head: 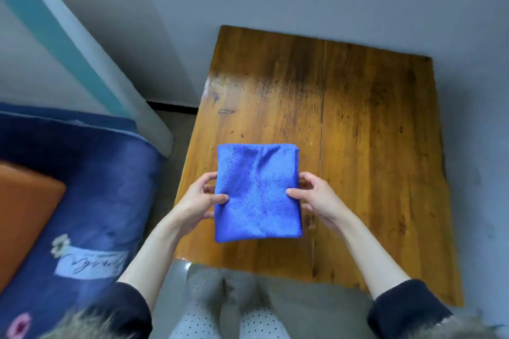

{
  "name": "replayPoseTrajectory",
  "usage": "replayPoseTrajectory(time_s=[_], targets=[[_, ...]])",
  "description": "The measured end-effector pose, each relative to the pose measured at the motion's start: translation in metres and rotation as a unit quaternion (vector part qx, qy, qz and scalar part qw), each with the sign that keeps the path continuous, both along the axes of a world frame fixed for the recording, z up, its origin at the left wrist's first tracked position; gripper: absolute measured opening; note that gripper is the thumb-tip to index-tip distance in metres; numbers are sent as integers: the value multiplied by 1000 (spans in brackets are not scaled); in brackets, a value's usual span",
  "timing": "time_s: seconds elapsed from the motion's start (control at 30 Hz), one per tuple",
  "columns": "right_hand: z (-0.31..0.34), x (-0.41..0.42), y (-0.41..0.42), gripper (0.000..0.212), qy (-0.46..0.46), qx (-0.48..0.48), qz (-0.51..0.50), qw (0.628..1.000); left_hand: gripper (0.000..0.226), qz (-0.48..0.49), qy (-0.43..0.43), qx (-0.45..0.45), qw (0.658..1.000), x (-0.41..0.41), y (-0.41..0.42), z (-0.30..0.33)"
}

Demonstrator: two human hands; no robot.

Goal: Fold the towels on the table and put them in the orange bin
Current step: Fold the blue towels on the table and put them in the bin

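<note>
Blue towel (257,192), folded to a rectangle, is held over the table (358,146), the left hand (198,201) pinching its left edge and the right hand (314,198) its right. Carried loosely, the fold could slip open, since only 2 edges are pinched. Orange bin (24,215) sits far left; its contents are out of sight.

Dark fur-trimmed sleeves (407,308), pale polka-dot trousers (248,322).
</note>
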State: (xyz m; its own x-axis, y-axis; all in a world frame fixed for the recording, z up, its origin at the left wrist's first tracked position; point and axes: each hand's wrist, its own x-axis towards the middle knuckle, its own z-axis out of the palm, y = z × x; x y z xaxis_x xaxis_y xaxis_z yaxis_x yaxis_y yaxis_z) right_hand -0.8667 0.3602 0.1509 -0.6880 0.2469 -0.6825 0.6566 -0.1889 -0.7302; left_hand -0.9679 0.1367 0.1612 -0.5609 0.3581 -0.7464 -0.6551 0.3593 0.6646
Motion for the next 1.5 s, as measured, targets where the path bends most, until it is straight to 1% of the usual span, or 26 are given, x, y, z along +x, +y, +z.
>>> replayPoseTrajectory(time_s=[0.1, 0.23, 0.4, 0.57, 0.7, 0.83, 0.93, 1.07, 1.17, 1.23, 1.3, 1.4, 1.5], targets=[[18, -32, -43, 24, 16, -5, 52, 999, 44, 43, 19, -7, 999, -5, -52, 17], [41, -74, -106, 20, 32, -11, 119, 992, 38, 102, 47, -3, 994, -8, -128, 39], [64, -119, -191, 18, 46, -2, 200, 979, 38, 187, 56, 6, 981, -16, -215, 53], [76, -164, -276, 20, 50, 26, 241, 969, 41, 219, 57, 21, 974, -43, -297, 58], [79, -208, -353, 19, 35, 19, 275, 961, 37, 250, 63, 33, 966, -69, -375, 59], [76, -263, -448, 20, 37, 11, 321, 946, 35, 319, 70, 19, 945, -94, -462, 56], [63, -298, -526, 19, 34, 5, 360, 932, 36, 381, 75, -19, 921, -106, -525, 43], [28, -332, -620, 19, 18, 13, 416, 909, 40, 457, 35, -60, 887, -115, -592, 11], [-12, -344, -672, 20, -16, 31, 456, 889, 39, 472, 13, -128, 872, -118, -620, -26], [-42, -348, -695, 23, -52, 46, 473, 878, 38, 457, 4, -203, 866, -121, -628, -54], [-73, -351, -709, 21, -84, 65, 480, 871, 41, 413, -6, -281, 866, -125, -631, -81], [-110, -355, -724, 22, -102, 94, 487, 862, 42, 351, -24, -343, 871, -131, -632, -114], [-140, -359, -734, 24, -106, 120, 494, 854, 37, 288, -4, -412, 865, -136, -631, -136]])
